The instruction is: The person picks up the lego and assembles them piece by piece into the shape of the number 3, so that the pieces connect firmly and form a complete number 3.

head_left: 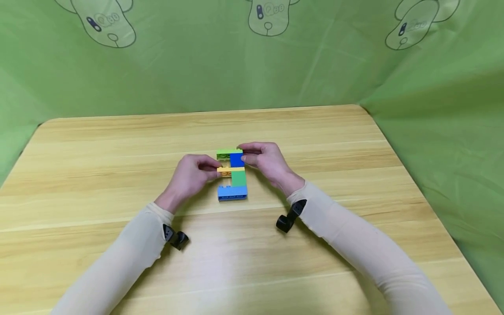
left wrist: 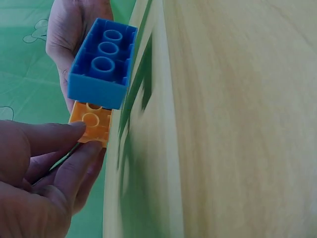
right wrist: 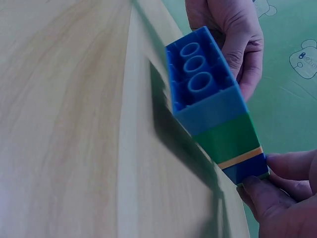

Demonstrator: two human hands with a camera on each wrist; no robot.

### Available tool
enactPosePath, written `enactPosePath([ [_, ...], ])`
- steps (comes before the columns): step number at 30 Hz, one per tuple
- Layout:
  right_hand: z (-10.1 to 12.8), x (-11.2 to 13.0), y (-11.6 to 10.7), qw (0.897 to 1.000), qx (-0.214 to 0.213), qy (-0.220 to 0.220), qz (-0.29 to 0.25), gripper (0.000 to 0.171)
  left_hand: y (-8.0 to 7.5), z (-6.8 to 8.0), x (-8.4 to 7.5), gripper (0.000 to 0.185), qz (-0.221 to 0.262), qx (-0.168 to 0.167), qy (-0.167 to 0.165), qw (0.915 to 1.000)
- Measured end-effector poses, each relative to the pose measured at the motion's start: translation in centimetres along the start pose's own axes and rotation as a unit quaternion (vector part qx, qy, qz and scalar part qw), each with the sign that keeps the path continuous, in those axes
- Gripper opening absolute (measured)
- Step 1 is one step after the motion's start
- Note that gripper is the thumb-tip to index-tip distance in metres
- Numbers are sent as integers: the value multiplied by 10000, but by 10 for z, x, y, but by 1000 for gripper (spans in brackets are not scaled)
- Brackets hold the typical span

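A small stack of toy bricks lies on its side in the middle of the wooden table: a light blue brick nearest me, then green, a thin orange plate, dark blue and lime green at the far end. My left hand pinches the orange plate from the left. My right hand pinches the dark blue and lime end from the right. The light blue brick's hollow underside faces both wrist cameras.
A green cloth with cartoon prints hangs behind the table and along its right side. Black wrist mounts sit on both cream sleeves just above the tabletop.
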State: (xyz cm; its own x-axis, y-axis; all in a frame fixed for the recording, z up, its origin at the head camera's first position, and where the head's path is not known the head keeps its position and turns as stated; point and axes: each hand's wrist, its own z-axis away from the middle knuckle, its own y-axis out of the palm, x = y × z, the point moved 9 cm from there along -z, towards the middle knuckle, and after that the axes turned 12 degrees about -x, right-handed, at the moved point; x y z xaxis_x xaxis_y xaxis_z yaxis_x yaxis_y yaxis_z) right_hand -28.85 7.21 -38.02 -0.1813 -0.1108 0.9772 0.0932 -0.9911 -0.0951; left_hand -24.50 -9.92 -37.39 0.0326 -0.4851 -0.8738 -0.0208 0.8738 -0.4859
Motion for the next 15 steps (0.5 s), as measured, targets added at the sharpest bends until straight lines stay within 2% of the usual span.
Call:
enactPosePath([
  [9, -3, -6, 0, 9985, -16, -127, 527, 35, 7, -1, 6, 17, -253, 239, -172, 9992],
  [15, -4, -8, 1, 9976, 44, -142, 671, 35, 7, -1, 7, 18, -414, 308, -133, 9986],
])
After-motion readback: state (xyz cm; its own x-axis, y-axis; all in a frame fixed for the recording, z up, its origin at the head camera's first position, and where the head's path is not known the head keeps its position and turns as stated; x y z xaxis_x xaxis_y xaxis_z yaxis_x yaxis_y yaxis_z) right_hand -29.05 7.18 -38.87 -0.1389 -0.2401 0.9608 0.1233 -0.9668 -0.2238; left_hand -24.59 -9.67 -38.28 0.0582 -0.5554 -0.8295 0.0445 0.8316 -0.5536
